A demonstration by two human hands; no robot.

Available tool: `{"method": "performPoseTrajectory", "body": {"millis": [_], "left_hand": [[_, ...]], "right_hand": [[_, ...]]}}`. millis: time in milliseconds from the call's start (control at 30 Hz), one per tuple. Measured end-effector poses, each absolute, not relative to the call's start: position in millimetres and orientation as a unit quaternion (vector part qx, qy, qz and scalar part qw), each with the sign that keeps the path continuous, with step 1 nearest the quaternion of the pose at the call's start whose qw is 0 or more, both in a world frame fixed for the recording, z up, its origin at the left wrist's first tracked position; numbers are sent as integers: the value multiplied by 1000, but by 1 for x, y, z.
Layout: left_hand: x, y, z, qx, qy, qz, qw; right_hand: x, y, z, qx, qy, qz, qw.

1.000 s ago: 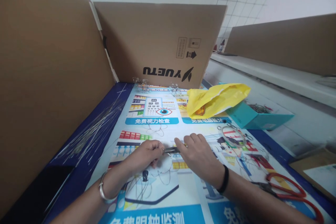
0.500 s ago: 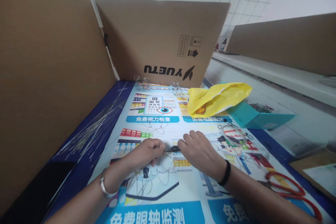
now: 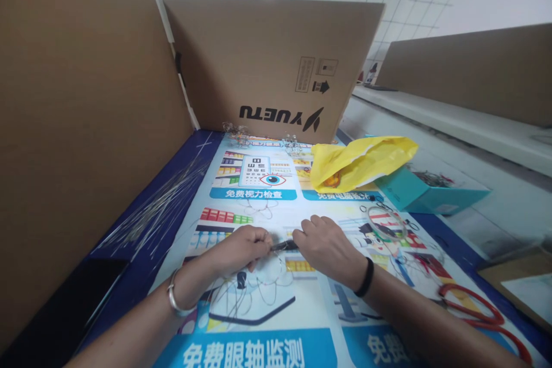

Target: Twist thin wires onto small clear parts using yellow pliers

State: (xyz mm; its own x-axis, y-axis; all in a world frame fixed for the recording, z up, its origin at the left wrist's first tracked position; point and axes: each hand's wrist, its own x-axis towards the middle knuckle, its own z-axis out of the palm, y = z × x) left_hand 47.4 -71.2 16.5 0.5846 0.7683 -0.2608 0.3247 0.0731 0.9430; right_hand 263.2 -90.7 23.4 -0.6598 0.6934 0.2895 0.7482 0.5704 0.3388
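My left hand (image 3: 246, 248) is closed in a pinch on a thin wire (image 3: 284, 267), which curves in loops below the fingers. My right hand (image 3: 324, 248) is wrapped round a pair of pliers (image 3: 284, 245); its handles are hidden in the palm. The dark jaws point left and reach the left fingertips, where the exact contact is too small to make out. Under the left wrist lie more bent wires with a small black piece (image 3: 241, 280) among them. The printed poster sheet (image 3: 267, 351) spreads beneath both hands.
Straight wires (image 3: 159, 207) lie on the left. A yellow bag (image 3: 366, 161) leans by a teal box (image 3: 431, 195) of wire pieces. A wire coil (image 3: 404, 231) and red-handled scissors (image 3: 495, 309) lie right. Cardboard panels (image 3: 259, 40) stand at the back and left.
The whole view has shifted slightly. Both hands keep their holds on the wire and the pliers, almost in the same place.
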Motion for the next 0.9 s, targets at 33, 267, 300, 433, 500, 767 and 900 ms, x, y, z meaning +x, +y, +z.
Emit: {"method": "performPoseTrajectory", "body": {"millis": [33,267,300,433,500,767,900], "left_hand": [[47,-71,17,658,418,182,600],[48,-72,22,668,417,163,595],[48,-72,23,668,418,158,595],[50,-73,28,660,429,159,595],[51,-74,30,650,433,177,599],[53,-72,21,646,447,207,583],[52,-72,19,653,440,206,581]], "right_hand": [[263,-90,23,-407,-885,-218,62],[264,-89,21,-404,-891,-198,60],[265,-89,21,-404,-892,-194,57],[265,-89,20,-422,-891,-163,37],[265,-91,21,-450,-882,-137,27],[260,-96,30,-532,-846,-37,8],[261,-95,29,-517,-855,-47,10]]}}
